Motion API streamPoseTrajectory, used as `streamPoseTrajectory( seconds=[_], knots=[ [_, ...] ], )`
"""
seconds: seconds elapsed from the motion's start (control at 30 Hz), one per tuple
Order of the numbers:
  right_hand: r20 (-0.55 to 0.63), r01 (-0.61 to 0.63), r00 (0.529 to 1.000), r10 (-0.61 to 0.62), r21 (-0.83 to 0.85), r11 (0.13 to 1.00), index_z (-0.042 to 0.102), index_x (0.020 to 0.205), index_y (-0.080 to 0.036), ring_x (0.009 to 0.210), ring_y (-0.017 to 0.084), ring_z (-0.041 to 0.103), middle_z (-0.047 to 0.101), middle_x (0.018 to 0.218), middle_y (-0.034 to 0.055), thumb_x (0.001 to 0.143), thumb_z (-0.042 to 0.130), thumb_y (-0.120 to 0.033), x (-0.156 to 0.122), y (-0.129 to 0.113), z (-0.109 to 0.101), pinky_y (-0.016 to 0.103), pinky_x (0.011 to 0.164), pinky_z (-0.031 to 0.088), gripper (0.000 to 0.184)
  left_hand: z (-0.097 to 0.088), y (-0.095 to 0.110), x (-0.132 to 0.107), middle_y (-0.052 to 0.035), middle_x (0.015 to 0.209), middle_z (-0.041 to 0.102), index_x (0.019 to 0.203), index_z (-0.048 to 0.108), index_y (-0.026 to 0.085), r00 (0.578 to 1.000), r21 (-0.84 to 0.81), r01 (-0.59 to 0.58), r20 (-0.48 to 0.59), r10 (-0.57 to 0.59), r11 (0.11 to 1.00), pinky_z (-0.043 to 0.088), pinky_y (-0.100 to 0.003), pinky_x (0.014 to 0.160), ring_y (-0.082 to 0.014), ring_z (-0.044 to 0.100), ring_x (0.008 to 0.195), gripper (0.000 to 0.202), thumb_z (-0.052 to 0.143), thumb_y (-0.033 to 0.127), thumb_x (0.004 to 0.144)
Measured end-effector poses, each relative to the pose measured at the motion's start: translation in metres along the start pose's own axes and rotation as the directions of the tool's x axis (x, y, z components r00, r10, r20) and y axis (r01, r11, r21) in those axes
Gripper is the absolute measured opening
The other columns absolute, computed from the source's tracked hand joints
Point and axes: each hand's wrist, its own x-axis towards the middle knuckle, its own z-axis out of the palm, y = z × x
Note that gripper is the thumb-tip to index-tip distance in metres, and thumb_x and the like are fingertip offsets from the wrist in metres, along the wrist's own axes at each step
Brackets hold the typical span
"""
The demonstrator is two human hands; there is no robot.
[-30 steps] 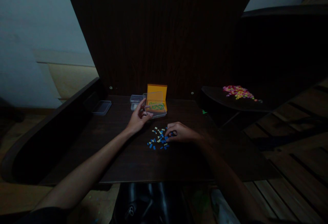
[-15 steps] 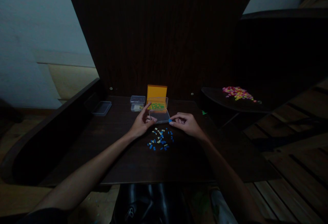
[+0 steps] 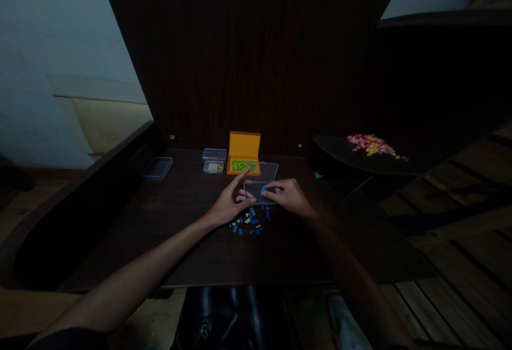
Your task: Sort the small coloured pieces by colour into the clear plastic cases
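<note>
The right hand pinches a blue piece at the clear box, which could tip if the left hand, pinching its edge, slackens

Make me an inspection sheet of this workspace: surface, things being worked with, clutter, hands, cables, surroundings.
Surface: dark tabletop, dimly lit.
Working things: open clear box; blue piece at it, inside or above unclear; loose blue and pale pieces scattered nearer the person.
Clutter: open orange box with green pieces; two small clear cases beside it; clear tray farther left; multicoloured pile on the right-hand shelf.
Hands: left hand holds the clear box; right hand pinches the blue piece.
Cables: nothing seen.
Surroundings: pale wall left, wooden slats right.
</note>
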Motion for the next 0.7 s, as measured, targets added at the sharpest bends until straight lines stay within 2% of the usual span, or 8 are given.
streamPoseTrajectory(
  seconds=[0.4, 0.7],
  knots=[
    [0.024, -0.049, 0.998, 0.05, -0.002, 0.999, 0.077, 0.09, -0.015, 0.047, 0.008, 0.039, 0.05, 0.05, -0.003, 0.075, 0.069, -0.043, 0.0, -0.003, -0.003, 0.021, 0.049, 0.028, 0.033, -0.003, 0.001, 0.001, -0.0122, 0.122, 0.052, 0.143, 0.032, 0.03, 1.0, 0.005, 0.009, -0.03, -0.009, 1.0, 0.052, -0.024, 0.072, -0.0105, 0.062, 0.082, 0.083, 0.074, 0.019, 0.071],
    [-0.143, -0.008, 0.99, 0.014, 0.044, 0.999, 0.074, 0.092, -0.014, 0.048, 0.009, 0.037, 0.047, 0.051, -0.0027, 0.082, 0.059, -0.041, 0.0, -0.009, -0.006, 0.022, 0.049, 0.03, 0.032, -0.011, 0.002, 0.006, -0.0117, 0.121, 0.056, 0.143, 0.031, 0.026, 0.995, 0.005, 0.009, -0.094, -0.008, 1.0, 0.051, -0.024, 0.072, -0.0101, 0.062, 0.079, 0.084, 0.074, 0.022, 0.071]
  ],
)
